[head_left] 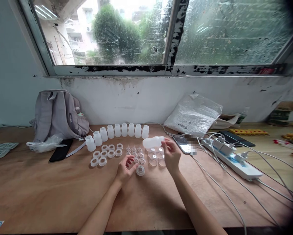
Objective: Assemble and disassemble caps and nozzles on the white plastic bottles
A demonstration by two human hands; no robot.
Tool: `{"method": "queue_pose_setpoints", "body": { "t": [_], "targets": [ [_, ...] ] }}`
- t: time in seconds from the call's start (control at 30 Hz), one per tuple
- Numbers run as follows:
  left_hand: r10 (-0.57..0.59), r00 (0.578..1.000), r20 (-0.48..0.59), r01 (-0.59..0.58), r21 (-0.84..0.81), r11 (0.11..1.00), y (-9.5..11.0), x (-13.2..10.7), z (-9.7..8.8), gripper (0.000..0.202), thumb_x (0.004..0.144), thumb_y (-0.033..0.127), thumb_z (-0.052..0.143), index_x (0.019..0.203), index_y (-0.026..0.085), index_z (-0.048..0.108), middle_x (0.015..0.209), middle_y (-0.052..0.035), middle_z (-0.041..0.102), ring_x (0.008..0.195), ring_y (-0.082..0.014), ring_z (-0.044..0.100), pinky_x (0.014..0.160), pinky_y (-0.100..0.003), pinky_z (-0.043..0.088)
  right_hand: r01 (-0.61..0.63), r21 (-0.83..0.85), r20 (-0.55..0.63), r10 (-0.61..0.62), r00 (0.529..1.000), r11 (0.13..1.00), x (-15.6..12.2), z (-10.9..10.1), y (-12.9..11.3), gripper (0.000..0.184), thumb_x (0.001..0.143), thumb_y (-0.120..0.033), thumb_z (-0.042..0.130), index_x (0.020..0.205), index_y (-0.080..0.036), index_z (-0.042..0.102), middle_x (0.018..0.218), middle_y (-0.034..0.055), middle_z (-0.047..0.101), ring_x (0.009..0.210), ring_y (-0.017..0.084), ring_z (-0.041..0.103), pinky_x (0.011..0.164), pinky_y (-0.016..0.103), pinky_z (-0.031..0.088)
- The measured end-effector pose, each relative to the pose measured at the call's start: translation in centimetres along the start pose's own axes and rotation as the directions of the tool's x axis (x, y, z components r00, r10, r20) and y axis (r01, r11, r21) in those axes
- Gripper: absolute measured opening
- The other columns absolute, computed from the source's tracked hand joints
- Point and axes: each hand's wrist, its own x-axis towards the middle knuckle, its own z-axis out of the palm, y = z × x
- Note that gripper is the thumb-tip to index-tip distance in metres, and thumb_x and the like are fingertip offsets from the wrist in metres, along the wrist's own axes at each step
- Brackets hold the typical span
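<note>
My right hand (pixel 172 154) is closed on the base end of a translucent white baby bottle (pixel 152 142), which lies sideways in the air with its other end to the left. My left hand (pixel 125 169) has its thumb and fingers apart and holds nothing. Its thumb tip is close to a collar ring with a clear nipple (pixel 140 170) on the table; whether they touch I cannot tell. Beyond that hand sit several small clear nipples (pixel 134 150). Several clear caps (pixel 153 160) stand beside my right hand. White collar rings (pixel 102 162) are grouped left of my left hand.
A curved row of white bottles (pixel 110 132) stands at the back. Further left are a grey backpack (pixel 56 114), a plastic bag (pixel 47 143) and a black phone (pixel 61 150). On the right lie a charging phone (pixel 183 143), a silver mailer (pixel 195 112) and a power strip (pixel 241 166) with trailing cables.
</note>
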Motion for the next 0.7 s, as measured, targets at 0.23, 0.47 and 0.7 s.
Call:
{"method": "queue_pose_setpoints", "body": {
  "t": [0.23, 0.47, 0.7],
  "targets": [
    [0.045, 0.976, 0.212, -0.087, 0.194, 0.977, -0.2, -0.4, 0.5, 0.025, 0.067, 0.031, 0.061, 0.091, 0.023, 0.06, 0.084, -0.0033, 0.056, 0.077, -0.017, 0.051, 0.071, -0.029, 0.041, 0.2, -0.372, 0.159, -0.15, 0.976, 0.906, 7.4, 0.7, 3.3, 0.026, 0.075, -0.041, 0.051, 0.069, -0.018, 0.059, 0.089, 0.0104, 0.06, 0.075, 0.019, 0.057, 0.066, 0.031, 0.047],
    [0.009, 0.973, 0.232, -0.06, 0.212, 0.975, -0.2, -0.3, 0.5, 0.021, 0.066, 0.029, 0.061, 0.085, 0.022, 0.06, 0.085, -0.0028, 0.055, 0.08, -0.0172, 0.051, 0.073, -0.029, 0.04, 0.191, -0.556, 0.286, -0.03, 0.958, 0.809, 9.6, 3.1, 8.4, 0.02, 0.074, -0.034, 0.051, 0.066, -0.017, 0.058, 0.076, 0.0082, 0.06, 0.065, 0.018, 0.055, 0.061, 0.029, 0.041],
    [0.019, 0.973, 0.229, -0.068, 0.206, 0.976, -0.2, -0.3, 0.5, 0.018, 0.068, 0.026, 0.06, 0.085, 0.021, 0.061, 0.086, -0.0031, 0.056, 0.083, -0.0175, 0.051, 0.075, -0.028, 0.04, 0.227, -0.569, 0.344, -0.022, 0.939, 0.79, 10.5, 4.0, 9.6, 0.012, 0.071, -0.025, 0.051, 0.068, -0.016, 0.058, 0.075, 0.0067, 0.06, 0.065, 0.017, 0.054, 0.06, 0.027, 0.039]
  ]
}}
